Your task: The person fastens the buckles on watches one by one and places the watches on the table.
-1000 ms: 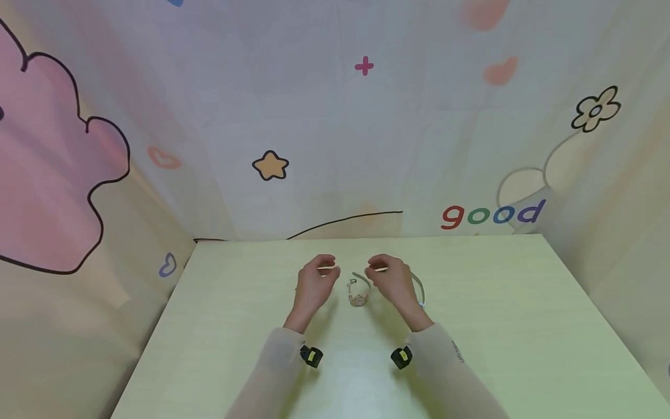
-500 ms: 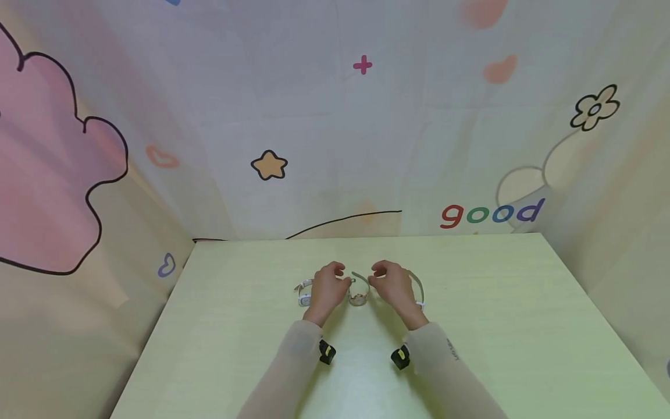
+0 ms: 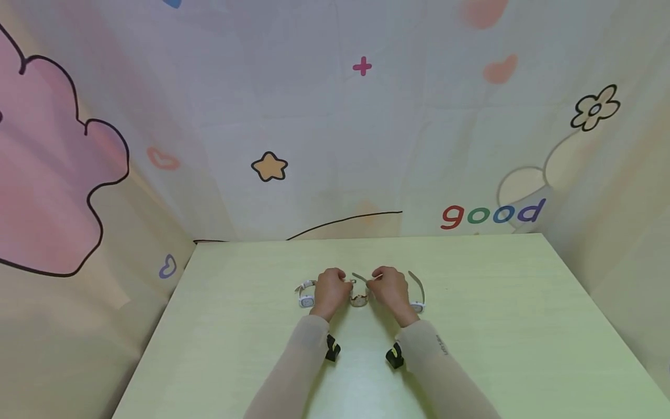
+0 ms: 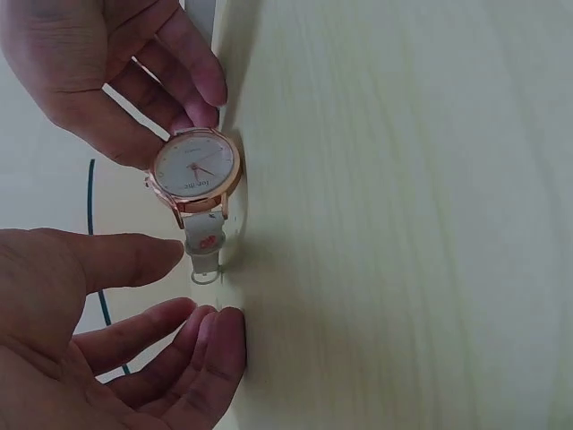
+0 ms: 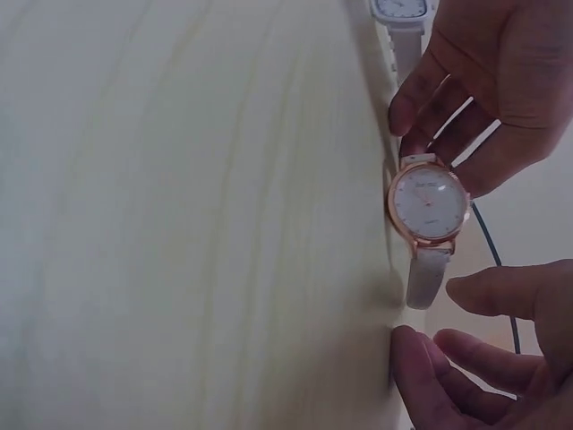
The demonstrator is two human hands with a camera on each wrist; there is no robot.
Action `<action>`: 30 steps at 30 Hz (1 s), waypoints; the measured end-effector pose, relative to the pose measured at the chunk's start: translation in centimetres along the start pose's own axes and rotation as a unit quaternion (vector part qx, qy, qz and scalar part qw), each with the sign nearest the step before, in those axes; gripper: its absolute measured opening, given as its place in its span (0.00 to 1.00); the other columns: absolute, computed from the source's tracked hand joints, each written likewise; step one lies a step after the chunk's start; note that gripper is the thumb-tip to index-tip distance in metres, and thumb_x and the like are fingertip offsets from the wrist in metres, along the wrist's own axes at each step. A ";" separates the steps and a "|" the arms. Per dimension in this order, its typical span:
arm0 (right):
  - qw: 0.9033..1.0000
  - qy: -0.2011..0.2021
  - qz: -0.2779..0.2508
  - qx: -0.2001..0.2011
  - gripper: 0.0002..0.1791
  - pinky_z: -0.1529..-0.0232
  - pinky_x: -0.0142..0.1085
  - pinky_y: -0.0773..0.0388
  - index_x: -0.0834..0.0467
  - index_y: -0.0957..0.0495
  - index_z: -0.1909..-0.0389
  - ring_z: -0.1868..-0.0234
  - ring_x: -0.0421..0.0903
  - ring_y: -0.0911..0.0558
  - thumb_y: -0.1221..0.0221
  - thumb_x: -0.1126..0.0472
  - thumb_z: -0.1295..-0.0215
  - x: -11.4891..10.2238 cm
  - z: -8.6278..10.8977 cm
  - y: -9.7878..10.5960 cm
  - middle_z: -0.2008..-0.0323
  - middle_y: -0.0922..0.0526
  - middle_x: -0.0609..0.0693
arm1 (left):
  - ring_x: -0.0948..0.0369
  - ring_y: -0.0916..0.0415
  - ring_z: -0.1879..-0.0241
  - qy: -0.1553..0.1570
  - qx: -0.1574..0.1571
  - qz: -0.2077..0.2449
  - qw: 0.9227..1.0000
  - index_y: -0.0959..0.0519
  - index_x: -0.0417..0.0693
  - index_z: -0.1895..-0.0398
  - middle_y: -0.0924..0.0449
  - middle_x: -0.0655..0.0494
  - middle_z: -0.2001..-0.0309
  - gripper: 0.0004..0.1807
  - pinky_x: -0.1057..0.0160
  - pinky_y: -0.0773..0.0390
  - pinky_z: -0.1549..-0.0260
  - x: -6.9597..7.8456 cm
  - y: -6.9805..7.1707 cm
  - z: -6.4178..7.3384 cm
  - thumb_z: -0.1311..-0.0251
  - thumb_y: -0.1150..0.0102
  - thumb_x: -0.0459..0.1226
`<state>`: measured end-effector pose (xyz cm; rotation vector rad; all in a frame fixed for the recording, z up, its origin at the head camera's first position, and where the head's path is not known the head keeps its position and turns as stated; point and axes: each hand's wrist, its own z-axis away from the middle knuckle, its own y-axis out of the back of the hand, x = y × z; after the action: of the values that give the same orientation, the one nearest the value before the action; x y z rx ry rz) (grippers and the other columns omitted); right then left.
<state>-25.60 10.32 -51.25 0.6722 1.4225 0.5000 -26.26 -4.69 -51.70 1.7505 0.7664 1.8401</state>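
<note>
A wristwatch with a rose-gold case and pale strap (image 3: 359, 301) stands on its edge mid-table between my hands, its strap ends curving away. My left hand (image 3: 331, 291) is at its left; in the left wrist view the thumb lies close beside the buckle end of the strap (image 4: 205, 260), with a gap between thumb and fingers. On the other side is my right hand (image 3: 391, 291). In the right wrist view its thumb is beside the plain strap end (image 5: 427, 279), fingers bent and apart from the thumb. Whether either hand touches the strap, I cannot tell.
A white square-faced watch (image 3: 306, 301) stands just left of my left hand. Another white watch (image 3: 417, 306), its strap spread, is right of my right hand, partly covered by it. A printed curtain (image 3: 335, 145) hangs behind the pale table (image 3: 220, 349).
My left hand has moved right toward the middle watch, uncovering the left watch. Both hands have lowered and come closer to the strap ends. The middle watch stays about where it was.
</note>
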 end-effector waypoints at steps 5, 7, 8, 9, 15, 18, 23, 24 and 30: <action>0.999 0.016 0.021 0.019 0.13 0.65 0.45 0.22 0.63 0.16 0.62 0.66 0.53 0.16 0.37 0.60 0.47 0.0 -0.5 -0.6 0.65 0.12 0.57 | 0.51 0.19 0.61 0.014 -0.009 -0.012 1.000 0.16 0.39 0.61 0.15 0.45 0.59 0.11 0.54 0.20 0.60 -0.1 0.0 -0.3 0.45 0.35 0.37; 0.999 0.021 0.033 0.019 0.12 0.64 0.47 0.21 0.63 0.16 0.65 0.65 0.54 0.16 0.37 0.60 0.48 0.0 -0.6 -0.8 0.66 0.13 0.57 | 0.51 0.19 0.60 0.014 -0.010 -0.014 1.000 0.16 0.40 0.61 0.14 0.45 0.59 0.11 0.53 0.20 0.60 -0.2 0.0 -0.4 0.44 0.35 0.38; 0.999 0.022 0.038 0.020 0.11 0.64 0.48 0.21 0.63 0.16 0.66 0.65 0.55 0.16 0.38 0.61 0.49 0.0 -0.6 -0.8 0.66 0.13 0.57 | 0.51 0.19 0.60 0.013 -0.010 -0.016 1.000 0.15 0.40 0.62 0.14 0.46 0.59 0.11 0.53 0.20 0.60 -0.2 0.0 -0.4 0.45 0.35 0.38; 0.999 0.022 0.043 0.019 0.10 0.64 0.48 0.21 0.63 0.16 0.68 0.66 0.55 0.16 0.38 0.61 0.49 0.0 -0.7 -0.9 0.67 0.13 0.57 | 0.51 0.18 0.61 0.013 -0.011 -0.015 1.000 0.15 0.41 0.62 0.14 0.46 0.60 0.11 0.53 0.20 0.61 -0.1 0.0 -0.4 0.45 0.35 0.38; 0.998 0.015 0.067 0.013 0.06 0.70 0.44 0.22 0.61 0.15 0.75 0.72 0.52 0.18 0.39 0.63 0.49 0.2 -0.9 -1.1 0.72 0.14 0.56 | 0.54 0.19 0.66 0.010 -0.018 -0.032 0.999 0.13 0.45 0.68 0.13 0.50 0.65 0.07 0.55 0.20 0.65 0.0 -0.1 -0.2 0.45 0.38 0.37; 0.997 0.019 0.068 0.015 0.06 0.70 0.44 0.22 0.61 0.16 0.75 0.72 0.51 0.18 0.40 0.63 0.48 0.4 -0.9 -1.1 0.72 0.14 0.55 | 0.55 0.19 0.67 0.011 -0.021 -0.038 0.999 0.13 0.47 0.69 0.13 0.52 0.66 0.07 0.56 0.21 0.66 0.0 -0.3 -0.1 0.45 0.39 0.36; 0.997 0.027 0.063 0.022 0.06 0.68 0.45 0.23 0.61 0.16 0.74 0.71 0.51 0.19 0.40 0.63 0.46 0.2 -0.7 -0.8 0.72 0.14 0.55 | 0.57 0.20 0.69 -0.008 -0.008 -0.028 1.000 0.14 0.45 0.69 0.14 0.51 0.67 0.07 0.58 0.21 0.67 0.0 -0.2 -0.2 0.43 0.40 0.35; 0.998 0.026 0.061 0.023 0.06 0.68 0.44 0.23 0.61 0.17 0.74 0.72 0.51 0.19 0.40 0.63 0.46 0.1 -0.7 -0.6 0.72 0.14 0.55 | 0.57 0.20 0.69 -0.016 -0.004 -0.021 1.000 0.14 0.44 0.69 0.14 0.51 0.67 0.07 0.58 0.21 0.67 0.0 -0.1 -0.2 0.42 0.40 0.35; 1.000 0.010 0.018 0.014 0.05 0.80 0.34 0.30 0.59 0.18 0.73 0.82 0.43 0.23 0.40 0.62 0.43 -0.3 -0.2 0.1 0.80 0.17 0.51 | 0.62 0.22 0.75 -0.023 -0.017 0.073 0.997 0.18 0.42 0.69 0.14 0.50 0.71 0.04 0.67 0.27 0.75 -0.2 0.1 -0.1 0.40 0.40 0.34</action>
<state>-25.78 10.23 -50.93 0.7190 1.4412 0.5176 -26.32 -4.88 -51.74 1.8629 0.5996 1.8875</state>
